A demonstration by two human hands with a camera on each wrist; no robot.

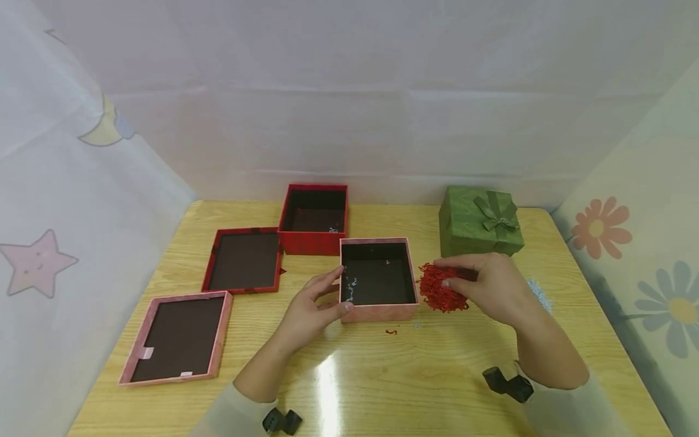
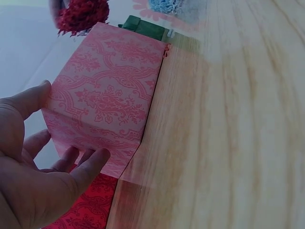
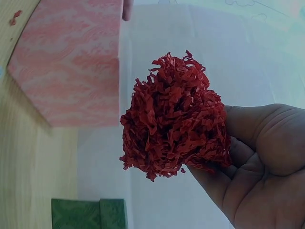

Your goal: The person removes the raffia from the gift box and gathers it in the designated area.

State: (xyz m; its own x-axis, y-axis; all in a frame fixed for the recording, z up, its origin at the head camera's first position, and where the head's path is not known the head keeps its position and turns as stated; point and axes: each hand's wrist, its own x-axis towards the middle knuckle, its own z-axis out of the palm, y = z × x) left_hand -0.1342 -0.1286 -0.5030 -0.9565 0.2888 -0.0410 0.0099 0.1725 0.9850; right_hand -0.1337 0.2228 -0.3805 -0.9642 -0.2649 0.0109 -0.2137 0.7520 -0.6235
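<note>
A pink patterned box (image 1: 379, 313) stands uncovered at the middle of the table, its dark inside showing a few pale blue paper shreds. My left hand (image 1: 312, 308) rests against its left side, thumb near the front corner and fingers along the wall; in the left wrist view the fingers (image 2: 90, 164) touch the box with space behind them. My right hand (image 1: 499, 287) pinches a bunch of red crinkled paper shreds (image 1: 438, 290), held just right of the pink box. The right wrist view shows the red bunch (image 3: 174, 119) between thumb and fingers, above the table.
Behind stands an open red box (image 1: 312, 244), with a red lid (image 1: 243, 262) and a pink lid (image 1: 177, 340) lying inside-up at left. A green box with a bow (image 1: 464, 224) sits at back right. Light blue shreds (image 1: 539, 295) lie beyond my right wrist; a red scrap (image 1: 391, 332) lies in front.
</note>
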